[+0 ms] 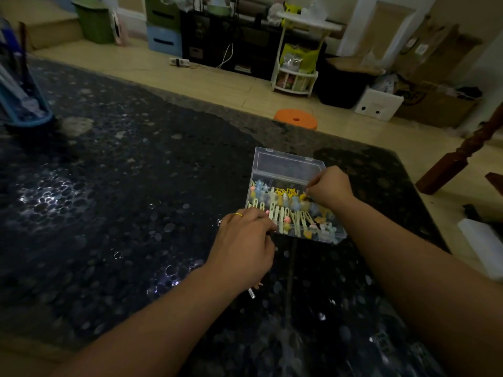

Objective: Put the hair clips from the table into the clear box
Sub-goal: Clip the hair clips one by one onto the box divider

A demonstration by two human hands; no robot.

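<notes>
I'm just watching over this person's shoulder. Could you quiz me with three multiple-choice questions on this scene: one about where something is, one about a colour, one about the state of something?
1. Where does the clear box stand?
A. on the dark table
B. on the floor
C. on the orange stool

2. What colour is the ring on the left hand?
A. black
B. yellow
C. red

3. What state is the box lid in?
A. closed flat
B. taken off and lying apart
C. open, tilted back

Answers:
1 A, the box sits on the speckled dark tabletop between both hands.
2 B, a yellow band shows on one finger.
3 C, the lid stands behind the hair clips, and the right hand reaches over the open compartment.
</notes>
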